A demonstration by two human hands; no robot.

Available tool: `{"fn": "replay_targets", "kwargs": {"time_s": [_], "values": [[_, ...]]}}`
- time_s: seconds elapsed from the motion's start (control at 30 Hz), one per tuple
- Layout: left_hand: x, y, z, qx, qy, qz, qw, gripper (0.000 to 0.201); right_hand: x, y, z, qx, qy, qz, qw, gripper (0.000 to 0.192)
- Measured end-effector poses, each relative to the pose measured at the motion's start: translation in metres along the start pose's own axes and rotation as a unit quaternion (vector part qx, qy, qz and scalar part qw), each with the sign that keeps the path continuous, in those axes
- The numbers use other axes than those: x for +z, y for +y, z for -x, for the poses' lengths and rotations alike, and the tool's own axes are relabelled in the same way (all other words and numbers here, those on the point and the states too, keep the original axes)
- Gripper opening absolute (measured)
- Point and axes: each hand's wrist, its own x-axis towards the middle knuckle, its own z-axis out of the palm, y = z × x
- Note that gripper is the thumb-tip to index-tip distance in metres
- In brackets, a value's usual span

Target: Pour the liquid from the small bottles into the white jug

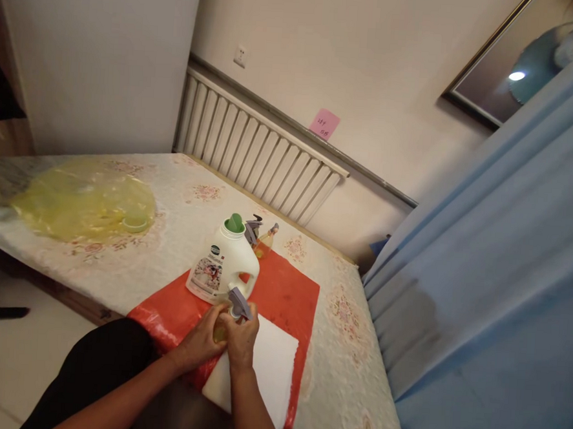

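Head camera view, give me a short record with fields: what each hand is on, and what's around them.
left hand: wrapped around a small spray bottle
right hand: on the same bottle, just under its grey trigger head
surface: red sheet on a patterned bed cover
under hands: white pad
behind hands: white jug with green cap; second spray bottle beyond it
far left: yellow plastic bag
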Motion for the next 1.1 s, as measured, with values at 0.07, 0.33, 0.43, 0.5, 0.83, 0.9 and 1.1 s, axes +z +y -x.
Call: {"fn": "replay_targets", "kwargs": {"time_s": [0.07, 0.33, 0.43, 0.5, 0.83, 0.9, 1.1], "values": [[0.000, 0.000, 0.000, 0.001, -0.002, -0.001, 1.000, 0.068, -0.001, -0.001, -0.001, -0.005, -0.010, 0.003, 1.000, 0.023], [-0.003, 0.007, 0.000, 0.002, -0.003, 0.008, 1.000, 0.067, -0.033, -0.011, -0.008, -0.063, -0.148, -0.025, 0.987, 0.024], [-0.004, 0.008, 0.000, 0.003, -0.001, 0.013, 1.000, 0.066, -0.040, -0.012, -0.012, -0.074, -0.183, -0.033, 0.980, 0.023], [-0.004, 0.009, 0.000, 0.003, 0.000, 0.014, 1.000, 0.066, -0.040, -0.011, -0.014, -0.073, -0.182, -0.030, 0.980, 0.020], [-0.004, 0.010, 0.001, -0.004, 0.015, 0.017, 1.000, 0.065, -0.022, -0.002, -0.008, -0.052, -0.062, 0.037, 0.996, 0.016], [-0.004, 0.010, 0.000, -0.006, 0.013, 0.018, 1.000, 0.065, -0.015, 0.001, -0.004, -0.043, -0.024, 0.050, 0.998, 0.019], [-0.003, 0.011, -0.001, -0.009, 0.005, 0.018, 1.000, 0.061, -0.001, 0.005, 0.003, -0.027, 0.048, 0.075, 0.996, 0.024]]}}
